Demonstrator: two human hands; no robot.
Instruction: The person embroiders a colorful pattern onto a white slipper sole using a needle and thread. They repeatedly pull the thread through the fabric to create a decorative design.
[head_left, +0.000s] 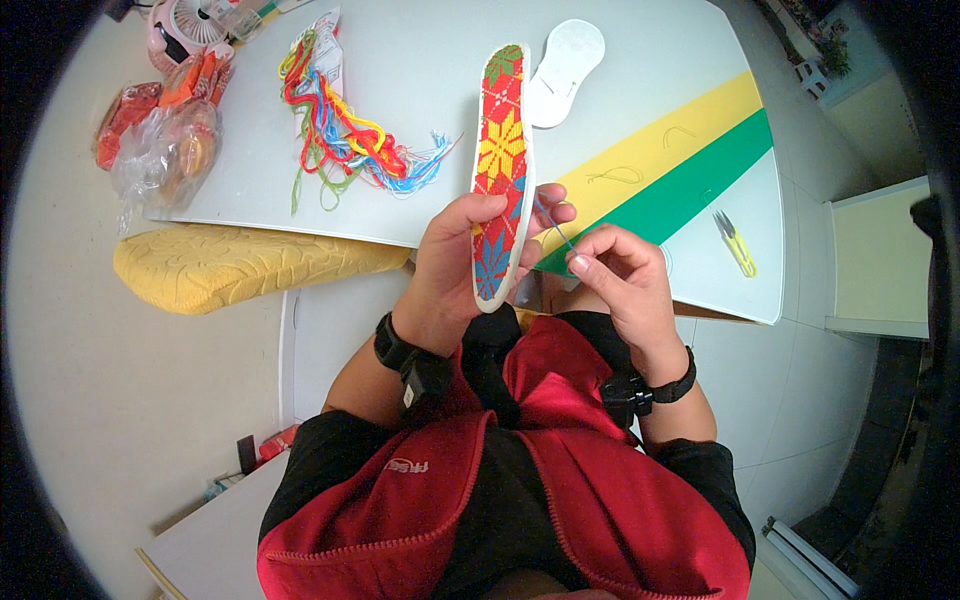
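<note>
My left hand grips an embroidered shoe insole upright by its lower half, thumb on the stitched face and fingers behind. The insole has a white edge and a red ground with green, yellow and blue flower patterns. A blue thread runs from the insole's right edge to my right hand, which pinches it between thumb and forefinger. Whether a needle is in that pinch cannot be seen. Beyond the insole, a plain white insole lies on the table.
On the white table lie skeins of coloured embroidery thread, yellow-handled thread snips and loose thread ends on a yellow-green strip. Plastic-bagged items and a pink fan stand left. A yellow padded seat juts out below the edge.
</note>
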